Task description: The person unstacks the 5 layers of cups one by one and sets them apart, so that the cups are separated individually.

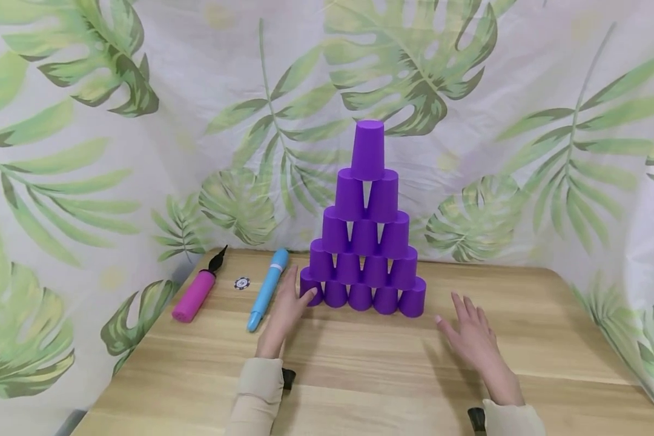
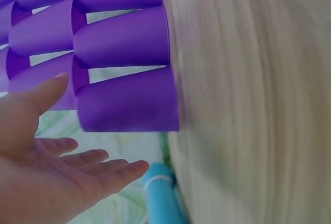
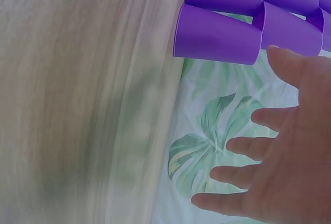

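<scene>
Purple cups (image 1: 364, 237), all upside down, form a pyramid on the wooden table, with a single cup (image 1: 368, 151) at its peak. Just left of the bottom row is my left hand (image 1: 287, 306), fingers extended and holding nothing. In the left wrist view a gap shows between its fingers and the end cup (image 2: 129, 102). My right hand (image 1: 471, 333) hovers to the right of the pyramid, fingers spread and palm toward it. The right wrist view shows that hand apart from the nearest bottom cup (image 3: 217, 35).
Left of the pyramid lie a blue cylindrical pump (image 1: 268, 290), a poker chip (image 1: 242, 283) and a pink hand pump (image 1: 196, 293) with a black nozzle. The table (image 1: 360, 375) ends at a leaf-patterned curtain (image 1: 294, 103) behind.
</scene>
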A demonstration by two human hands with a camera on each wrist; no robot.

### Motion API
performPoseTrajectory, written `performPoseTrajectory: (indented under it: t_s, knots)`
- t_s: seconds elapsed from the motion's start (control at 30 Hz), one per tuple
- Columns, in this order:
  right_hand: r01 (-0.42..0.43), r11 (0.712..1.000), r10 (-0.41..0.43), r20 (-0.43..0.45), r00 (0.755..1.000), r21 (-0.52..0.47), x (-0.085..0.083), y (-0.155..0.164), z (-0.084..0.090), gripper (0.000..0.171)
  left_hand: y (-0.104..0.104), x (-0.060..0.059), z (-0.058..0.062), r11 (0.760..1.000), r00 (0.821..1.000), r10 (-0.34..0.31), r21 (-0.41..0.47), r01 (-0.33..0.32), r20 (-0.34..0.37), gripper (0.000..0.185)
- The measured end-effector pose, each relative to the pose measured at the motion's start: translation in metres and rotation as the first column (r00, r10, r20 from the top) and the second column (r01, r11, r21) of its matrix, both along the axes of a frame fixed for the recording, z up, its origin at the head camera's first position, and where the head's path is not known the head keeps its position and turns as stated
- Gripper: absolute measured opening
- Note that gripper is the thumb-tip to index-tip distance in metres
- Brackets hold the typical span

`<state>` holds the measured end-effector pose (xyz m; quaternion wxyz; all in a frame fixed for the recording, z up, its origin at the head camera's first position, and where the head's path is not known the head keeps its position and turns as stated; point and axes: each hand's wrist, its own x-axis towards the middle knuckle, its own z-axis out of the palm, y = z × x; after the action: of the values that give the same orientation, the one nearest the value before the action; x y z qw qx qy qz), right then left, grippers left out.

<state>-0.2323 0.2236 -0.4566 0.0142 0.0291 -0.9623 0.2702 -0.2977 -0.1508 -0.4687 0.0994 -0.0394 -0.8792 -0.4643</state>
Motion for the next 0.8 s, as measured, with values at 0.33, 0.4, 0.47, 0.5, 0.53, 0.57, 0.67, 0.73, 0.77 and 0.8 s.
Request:
performPoseTrajectory:
  t_s: [0.33,0.4,0.47,0.5,0.53,0.57,0.67,0.73,0.77,0.8]
  knots:
    - [-0.048,0.996,0.039,-0.116,0.992,-0.075,-0.003,-0.002,0.019,0.073,-0.004,-0.021,-0.018,0.994,0.999,0.036,0.102,-0.035,-0.009,0.076]
    - [-0.063,0.992,0.043,-0.168,0.985,-0.111,-0.003,-0.003,0.029,0.071,-0.004,-0.022,-0.02,0.994,0.999,0.032,0.102,-0.031,-0.007,0.076]
    - [-0.078,0.987,0.049,-0.202,0.978,-0.138,-0.003,-0.004,0.037,0.072,-0.004,-0.022,-0.022,0.995,1.0,0.025,0.094,-0.026,0.013,0.076]
    - [-0.086,0.985,0.052,-0.22,0.974,-0.152,-0.003,-0.006,0.04,0.071,-0.004,-0.021,-0.022,0.996,0.999,0.022,0.086,-0.024,0.024,0.076]
    - [-0.095,0.982,0.054,-0.243,0.969,-0.161,-0.003,-0.007,0.043,0.071,-0.004,-0.021,-0.023,0.996,0.999,0.014,0.083,-0.017,0.031,0.075]
    - [-0.104,0.98,0.056,-0.265,0.963,-0.171,-0.003,-0.009,0.047,0.07,-0.004,-0.021,-0.023,0.996,0.999,0.006,0.083,-0.009,0.036,0.075]
    - [-0.137,0.973,0.063,-0.36,0.931,-0.184,-0.002,-0.013,0.058,0.065,-0.005,-0.021,-0.022,0.996,0.999,-0.015,0.084,0.011,0.049,0.074]
    - [-0.156,0.972,0.069,-0.424,0.903,-0.175,-0.002,-0.016,0.072,0.063,-0.005,-0.024,-0.02,0.996,0.999,-0.032,0.084,0.029,0.039,0.073]
    - [-0.166,0.971,0.071,-0.453,0.888,-0.172,-0.003,-0.017,0.081,0.062,-0.005,-0.025,-0.019,0.996,0.999,-0.039,0.087,0.036,0.035,0.073]
    - [-0.181,0.969,0.078,-0.486,0.871,-0.169,-0.005,-0.017,0.091,0.061,-0.005,-0.028,-0.018,0.995,0.998,-0.045,0.088,0.042,0.032,0.074]
